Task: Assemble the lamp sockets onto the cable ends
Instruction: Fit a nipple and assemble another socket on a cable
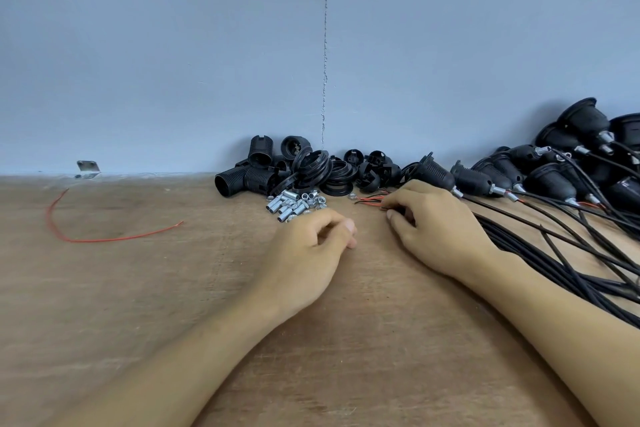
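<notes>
Loose black socket bodies and threaded rings lie heaped against the wall at the table's middle. In front of them is a small pile of silver metal tubes and nuts. My left hand rests on the wood just below that pile, fingers loosely curled, holding nothing visible. My right hand lies on a bundle of black cables, its fingertips pinching the stripped red and black wire ends. Assembled sockets on cables pile up at the right.
A loose red wire curves across the wooden table at the left. A small metal bracket sits at the base of the blue wall. Cables spread over the right side of the table.
</notes>
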`<state>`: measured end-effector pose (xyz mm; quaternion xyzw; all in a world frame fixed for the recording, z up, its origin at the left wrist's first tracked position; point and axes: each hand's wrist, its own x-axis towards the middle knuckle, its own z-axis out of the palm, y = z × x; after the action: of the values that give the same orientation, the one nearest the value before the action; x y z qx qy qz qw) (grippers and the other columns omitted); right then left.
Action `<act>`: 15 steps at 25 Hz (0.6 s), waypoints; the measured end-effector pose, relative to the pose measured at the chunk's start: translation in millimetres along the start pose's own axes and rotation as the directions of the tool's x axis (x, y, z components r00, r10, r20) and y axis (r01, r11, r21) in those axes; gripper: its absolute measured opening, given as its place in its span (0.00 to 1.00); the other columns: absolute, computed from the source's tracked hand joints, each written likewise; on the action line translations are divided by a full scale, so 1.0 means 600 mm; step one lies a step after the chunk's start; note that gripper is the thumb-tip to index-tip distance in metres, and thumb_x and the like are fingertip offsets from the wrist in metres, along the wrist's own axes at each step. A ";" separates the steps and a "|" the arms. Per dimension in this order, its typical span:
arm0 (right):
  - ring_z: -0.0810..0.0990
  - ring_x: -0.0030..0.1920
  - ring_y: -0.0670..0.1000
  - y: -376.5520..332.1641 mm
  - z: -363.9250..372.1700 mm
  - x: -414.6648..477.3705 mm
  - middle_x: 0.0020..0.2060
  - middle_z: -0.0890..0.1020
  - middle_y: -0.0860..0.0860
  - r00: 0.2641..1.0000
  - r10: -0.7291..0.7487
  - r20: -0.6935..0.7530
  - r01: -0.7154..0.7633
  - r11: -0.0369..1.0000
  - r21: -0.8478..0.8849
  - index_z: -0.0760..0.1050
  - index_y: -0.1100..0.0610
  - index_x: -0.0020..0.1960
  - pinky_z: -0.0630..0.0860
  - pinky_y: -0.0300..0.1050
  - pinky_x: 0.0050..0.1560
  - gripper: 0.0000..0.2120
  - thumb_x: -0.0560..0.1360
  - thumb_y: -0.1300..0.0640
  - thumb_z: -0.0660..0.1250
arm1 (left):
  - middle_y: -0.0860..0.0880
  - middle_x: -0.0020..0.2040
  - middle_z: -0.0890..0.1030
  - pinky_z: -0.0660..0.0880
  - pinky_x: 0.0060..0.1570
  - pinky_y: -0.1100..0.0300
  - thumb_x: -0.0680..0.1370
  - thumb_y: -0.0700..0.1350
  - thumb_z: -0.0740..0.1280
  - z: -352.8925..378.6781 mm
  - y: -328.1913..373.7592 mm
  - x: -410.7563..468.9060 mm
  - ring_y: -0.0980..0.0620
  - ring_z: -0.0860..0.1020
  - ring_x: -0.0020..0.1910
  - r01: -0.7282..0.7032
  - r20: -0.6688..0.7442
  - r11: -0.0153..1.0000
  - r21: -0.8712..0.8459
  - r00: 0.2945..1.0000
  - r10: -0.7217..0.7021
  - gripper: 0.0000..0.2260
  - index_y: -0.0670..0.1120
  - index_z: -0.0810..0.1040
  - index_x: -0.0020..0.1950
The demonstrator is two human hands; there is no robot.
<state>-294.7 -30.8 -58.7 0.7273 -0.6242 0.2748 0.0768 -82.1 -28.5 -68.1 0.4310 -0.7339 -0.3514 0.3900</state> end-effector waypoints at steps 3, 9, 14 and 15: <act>0.76 0.55 0.47 -0.010 0.004 -0.004 0.51 0.80 0.43 0.998 -0.032 0.047 0.033 0.999 -0.023 0.81 0.48 0.56 0.74 0.46 0.52 0.09 0.79 0.52 0.65 | 0.58 0.46 0.84 0.73 0.50 0.72 0.79 0.41 0.71 0.001 -0.001 0.000 0.64 0.80 0.48 -0.015 0.061 0.990 0.137 0.998 0.007 0.07 0.54 0.83 0.48; 0.75 0.54 0.46 -0.047 0.018 -0.003 0.47 0.76 0.40 0.993 -0.078 0.084 0.076 0.997 0.031 0.81 0.46 0.56 0.72 0.44 0.52 0.09 0.78 0.51 0.66 | 0.57 0.48 0.83 0.73 0.55 0.60 0.78 0.40 0.69 0.002 0.003 -0.003 0.59 0.78 0.50 -0.105 0.083 0.964 0.243 0.993 0.087 0.08 0.53 0.83 0.49; 0.74 0.51 0.46 -0.075 0.033 0.005 0.43 0.74 0.40 0.994 -0.081 0.073 0.077 0.996 0.052 0.80 0.45 0.52 0.70 0.43 0.46 0.06 0.77 0.50 0.67 | 0.55 0.46 0.79 0.75 0.48 0.52 0.74 0.37 0.69 -0.004 -0.002 -0.001 0.53 0.76 0.49 -0.158 -0.082 0.894 0.418 0.974 0.211 0.10 0.52 0.81 0.48; 0.75 0.50 0.46 -0.078 0.037 0.007 0.43 0.74 0.40 0.995 -0.072 0.064 0.069 0.996 0.048 0.80 0.45 0.52 0.69 0.43 0.45 0.05 0.77 0.49 0.67 | 0.56 0.47 0.77 0.75 0.46 0.52 0.74 0.37 0.68 -0.011 -0.006 0.001 0.52 0.76 0.49 -0.114 -0.145 0.871 0.477 0.968 0.206 0.11 0.53 0.79 0.49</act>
<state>-243.4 -34.4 -64.3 0.7592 -0.5937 0.2622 0.0492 -75.1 -32.0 -68.0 0.4810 -0.7890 -0.0884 0.3719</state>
